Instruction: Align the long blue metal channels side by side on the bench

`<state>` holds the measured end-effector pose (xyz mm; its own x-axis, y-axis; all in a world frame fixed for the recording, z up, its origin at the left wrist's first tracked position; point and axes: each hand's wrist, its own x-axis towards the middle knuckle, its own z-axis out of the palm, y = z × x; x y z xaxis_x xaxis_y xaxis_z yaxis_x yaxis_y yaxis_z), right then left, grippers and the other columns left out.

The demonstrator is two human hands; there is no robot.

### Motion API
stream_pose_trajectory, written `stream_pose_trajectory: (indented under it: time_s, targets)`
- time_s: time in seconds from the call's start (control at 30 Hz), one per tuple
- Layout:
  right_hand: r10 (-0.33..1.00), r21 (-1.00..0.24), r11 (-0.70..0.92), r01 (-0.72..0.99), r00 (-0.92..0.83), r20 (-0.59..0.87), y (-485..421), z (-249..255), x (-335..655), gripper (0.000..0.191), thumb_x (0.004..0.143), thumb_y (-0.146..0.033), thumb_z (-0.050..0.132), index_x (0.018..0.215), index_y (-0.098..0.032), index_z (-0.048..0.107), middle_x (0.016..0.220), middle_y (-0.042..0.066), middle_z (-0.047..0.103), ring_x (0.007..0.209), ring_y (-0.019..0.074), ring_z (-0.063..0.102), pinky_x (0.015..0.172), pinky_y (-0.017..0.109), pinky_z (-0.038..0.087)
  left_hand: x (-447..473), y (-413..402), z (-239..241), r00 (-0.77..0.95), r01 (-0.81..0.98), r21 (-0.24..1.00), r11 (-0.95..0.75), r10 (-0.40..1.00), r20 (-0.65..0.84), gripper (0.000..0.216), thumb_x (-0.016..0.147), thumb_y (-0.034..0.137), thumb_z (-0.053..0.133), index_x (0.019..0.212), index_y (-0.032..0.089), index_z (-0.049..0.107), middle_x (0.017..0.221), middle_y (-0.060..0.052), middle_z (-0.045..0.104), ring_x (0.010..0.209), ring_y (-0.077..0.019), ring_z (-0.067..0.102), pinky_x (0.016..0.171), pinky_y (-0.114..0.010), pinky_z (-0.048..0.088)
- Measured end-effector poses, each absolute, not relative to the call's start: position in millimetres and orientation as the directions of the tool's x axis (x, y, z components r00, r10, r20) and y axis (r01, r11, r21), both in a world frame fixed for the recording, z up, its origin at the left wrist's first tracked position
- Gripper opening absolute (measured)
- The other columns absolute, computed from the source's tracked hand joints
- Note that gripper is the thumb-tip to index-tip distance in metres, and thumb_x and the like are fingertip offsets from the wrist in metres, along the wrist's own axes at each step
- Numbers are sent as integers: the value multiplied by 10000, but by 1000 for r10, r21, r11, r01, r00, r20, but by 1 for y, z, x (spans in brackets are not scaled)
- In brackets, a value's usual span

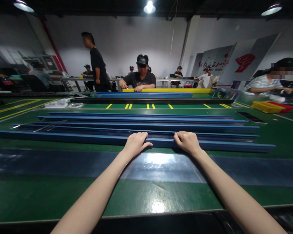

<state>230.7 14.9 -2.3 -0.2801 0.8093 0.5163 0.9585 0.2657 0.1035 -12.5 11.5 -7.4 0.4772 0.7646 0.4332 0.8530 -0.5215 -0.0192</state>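
Note:
Several long blue rails lie side by side across the green table (146, 198). The nearest blue rail (63, 137) runs almost the full width. My left hand (136, 143) is closed over that rail's near edge just left of centre, thumb on the near side. My right hand (187, 141) grips the same rail a little to the right, fingers curled over its top. A glossy dark strip (161, 164) lies flat on the table just in front of the rail, under my wrists.
Across the table a seated person (139, 78) works at more blue rails (141, 95) and a yellow one. Yellow and red trays (267, 106) sit at the far right. A standing person (95, 63) and other seated workers are behind. White bits (60, 103) lie far left.

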Motion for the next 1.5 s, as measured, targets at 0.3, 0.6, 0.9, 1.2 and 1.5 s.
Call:
stream_pose_trajectory:
  time_s: [0.3,0.6,0.9,1.2,1.5]
  targets:
    - [808,106,261,960,-277,521,17,-4,231,455,842,-316,305,560,-156,625,601,51,630,510,106,513,486,252,187,-13,13,-8,453,840,60,-540,757,471,334,743,505,554,740,181,475,745,11,562,710,-144,540,593,-234,355]
    - [805,111,261,959,-279,524,16,-2,231,450,840,-309,310,561,-156,627,601,51,632,510,103,516,486,250,192,-13,11,-7,464,850,-1,-527,747,477,343,759,517,527,745,177,491,760,7,566,711,-138,539,584,-231,349]
    - [786,160,275,948,-318,531,19,-3,231,516,860,-308,245,586,-143,650,589,73,637,499,115,534,469,246,190,-15,12,-11,519,843,-143,-519,714,469,373,790,536,459,794,169,522,794,-20,603,747,-162,557,620,-254,363]
    - [787,167,260,951,-309,535,23,-3,255,541,863,-305,229,548,-136,635,567,87,640,470,131,543,461,253,200,-12,11,-10,530,835,-152,-530,697,482,382,773,535,484,852,165,534,833,-31,612,790,-168,558,657,-257,371]
    - [784,147,161,976,-217,582,24,-8,297,600,868,-369,199,476,-152,598,560,100,647,470,150,555,472,258,229,-13,10,-9,539,830,-159,-535,695,475,367,786,510,487,888,164,549,838,-32,618,798,-174,550,664,-265,373]
